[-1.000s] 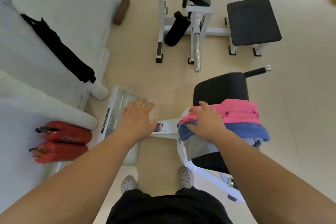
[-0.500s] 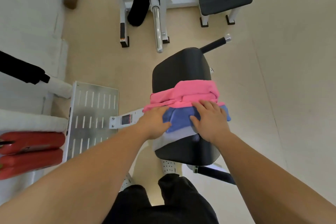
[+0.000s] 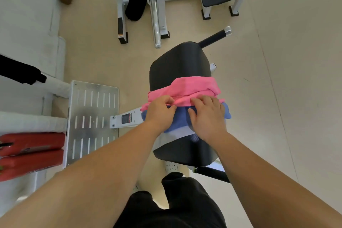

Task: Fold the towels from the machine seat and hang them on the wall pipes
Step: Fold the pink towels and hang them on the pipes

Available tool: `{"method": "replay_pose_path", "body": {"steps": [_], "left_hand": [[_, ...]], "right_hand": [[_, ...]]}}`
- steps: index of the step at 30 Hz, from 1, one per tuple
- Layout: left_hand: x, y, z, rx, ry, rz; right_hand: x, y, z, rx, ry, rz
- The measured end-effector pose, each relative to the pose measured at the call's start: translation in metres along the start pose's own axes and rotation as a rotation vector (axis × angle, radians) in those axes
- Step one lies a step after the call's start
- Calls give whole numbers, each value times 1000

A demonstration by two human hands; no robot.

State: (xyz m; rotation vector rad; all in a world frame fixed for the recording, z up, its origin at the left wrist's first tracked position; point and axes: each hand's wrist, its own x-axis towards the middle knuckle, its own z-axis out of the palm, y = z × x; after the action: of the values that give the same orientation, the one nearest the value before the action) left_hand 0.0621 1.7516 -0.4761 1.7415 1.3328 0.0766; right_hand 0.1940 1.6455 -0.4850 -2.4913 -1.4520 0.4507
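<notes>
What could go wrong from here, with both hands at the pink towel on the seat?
1. The pink towel overlaps the blue towel, so lifting it may drag the blue towel, which overhangs the sides of the seat, down to the floor.
2. The left hand and right hand pinch only its near edge, close together. The bunched pink towel may sag unevenly and be awkward to fold.

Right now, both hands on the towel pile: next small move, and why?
Probably lift the pink cloth towel: the left hand and right hand both seem to pinch its near edge, and it lies atop the blue cloth towel on the black padded seat.
</notes>
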Motion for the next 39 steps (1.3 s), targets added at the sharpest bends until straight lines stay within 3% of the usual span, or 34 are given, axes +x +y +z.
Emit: {"method": "replay_pose_path", "body": {"steps": [4, 9, 14, 19, 26, 32, 39], "left_hand": [[-20, 15, -31, 38, -14, 213], [-39, 36, -72, 47, 34, 327], [-54, 45, -93, -10, 23, 254], [-71, 57, -95, -222, -39, 165], [-91, 52, -118, -428, 162, 125], [-122, 3, -192, -573, 315, 107], [-187, -81, -270, -397, 525, -13]], "right_hand": [[13, -20, -16, 170, 2, -163], [33, -35, -38, 159, -103, -337], [33, -55, -78, 257, -75, -299], [19, -78, -119, 402, 48, -301], [3, -114, -163, 622, 69, -367], [9, -159, -168, 755, -49, -361], [-3, -271, -144, 710, -152, -543]]}}
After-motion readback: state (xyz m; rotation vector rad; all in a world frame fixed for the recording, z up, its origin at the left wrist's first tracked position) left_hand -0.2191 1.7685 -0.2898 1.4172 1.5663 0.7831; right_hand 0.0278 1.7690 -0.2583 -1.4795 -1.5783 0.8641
